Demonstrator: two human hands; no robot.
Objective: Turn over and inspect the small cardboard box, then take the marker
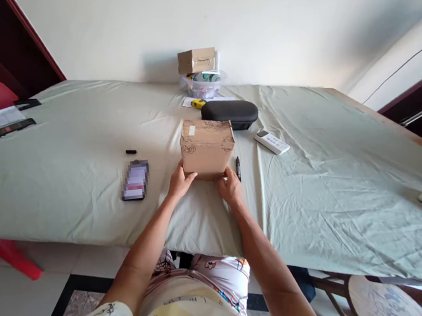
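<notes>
Cardboard box (207,148) on a green-sheeted bed (314,207), gripped at its near edge by the left hand (179,181) and right hand (230,187), fingers (190,176) closed on it; one black marker (238,168) lies just right; one smaller box (196,61) sits far off.

The only view is taken from head height, close behind the cardboard box (207,148), and is aimed forward and down across it. The box is seen from fairly near, just above the frame's centre. The wearer's torso (188,301) is foreshortened at the bottom edge, below the box, and a cream wall (219,21) is taken in well beyond it.
</notes>
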